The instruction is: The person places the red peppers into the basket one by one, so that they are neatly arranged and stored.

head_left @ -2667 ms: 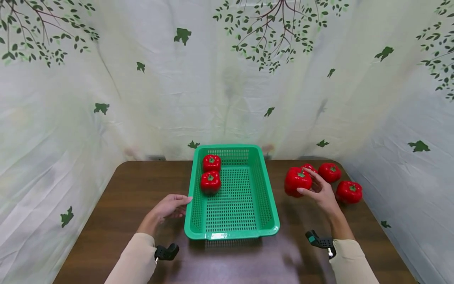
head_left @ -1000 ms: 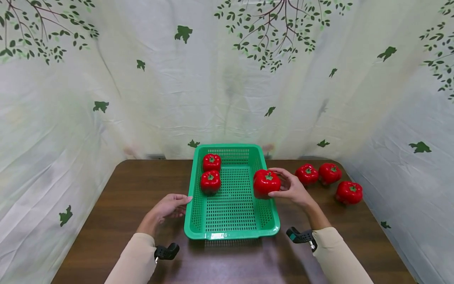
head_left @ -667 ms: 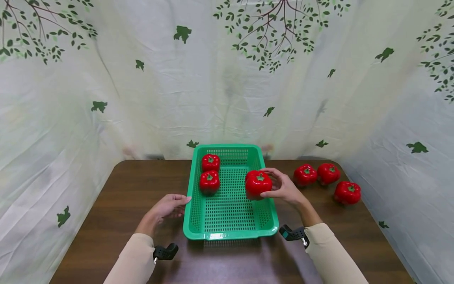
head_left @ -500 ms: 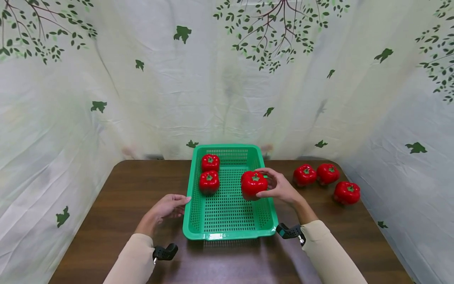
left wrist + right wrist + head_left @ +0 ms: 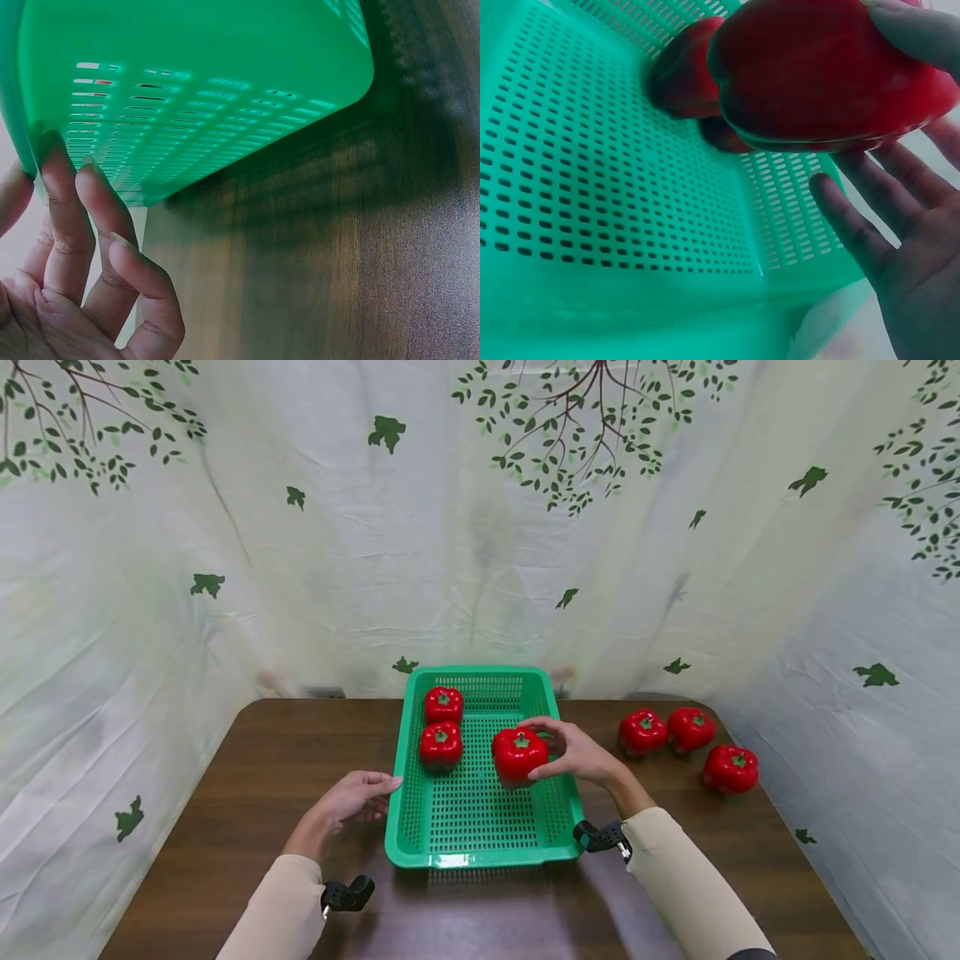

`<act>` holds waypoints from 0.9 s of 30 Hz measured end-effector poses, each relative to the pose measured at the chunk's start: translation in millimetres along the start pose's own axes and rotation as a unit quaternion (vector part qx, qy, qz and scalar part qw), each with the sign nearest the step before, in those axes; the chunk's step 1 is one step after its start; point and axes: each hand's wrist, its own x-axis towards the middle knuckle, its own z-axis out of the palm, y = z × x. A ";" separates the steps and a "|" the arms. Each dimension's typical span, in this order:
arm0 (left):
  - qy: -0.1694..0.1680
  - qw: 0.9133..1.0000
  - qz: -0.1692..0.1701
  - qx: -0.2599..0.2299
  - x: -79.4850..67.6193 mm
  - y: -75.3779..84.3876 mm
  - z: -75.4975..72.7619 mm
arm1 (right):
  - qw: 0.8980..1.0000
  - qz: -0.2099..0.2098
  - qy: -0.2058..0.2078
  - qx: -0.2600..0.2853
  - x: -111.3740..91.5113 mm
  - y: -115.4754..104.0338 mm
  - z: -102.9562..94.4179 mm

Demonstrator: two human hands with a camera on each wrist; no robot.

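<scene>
A glossy red bell pepper (image 5: 517, 758) with a green stem is held in my right hand (image 5: 573, 753), thumb on its near side and fingers on the far side. In the right wrist view the held pepper (image 5: 817, 75) hangs above the floor of the green basket (image 5: 615, 172). Two more peppers, a rear one (image 5: 444, 704) and a front one (image 5: 441, 745), sit in a row along the basket's left wall. My left hand (image 5: 356, 797) pinches the left rim of the basket (image 5: 480, 860); in the left wrist view its other fingers (image 5: 67, 247) lie by the outer wall.
Three red peppers stand on the brown wooden table (image 5: 285, 752) to the right: one left (image 5: 642, 732), one behind (image 5: 691, 729) and one nearer the edge (image 5: 731, 769). A pale leaf-print curtain (image 5: 337, 568) hangs behind the table.
My right hand has carried the pepper leftward from the group at the right, over the basket's right rim, to above the basket's middle. The left hand stays on the rim.
</scene>
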 end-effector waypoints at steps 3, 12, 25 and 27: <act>0.001 1.000 0.000 0.001 0.0 0.5 0.4 | 1.000 0.012 -0.006 -0.010 3.5 -0.8 1.7; -0.003 1.000 0.001 0.002 0.9 1.1 -1.4 | 0.998 0.049 -0.026 -0.032 16.5 0.2 11.3; 0.000 1.000 -0.004 0.002 1.7 -0.8 -1.6 | 0.998 0.023 -0.029 -0.052 34.0 3.4 23.9; 0.000 1.000 -0.004 0.003 1.5 -0.2 -1.4 | 0.998 0.020 -0.029 -0.059 36.0 3.7 27.0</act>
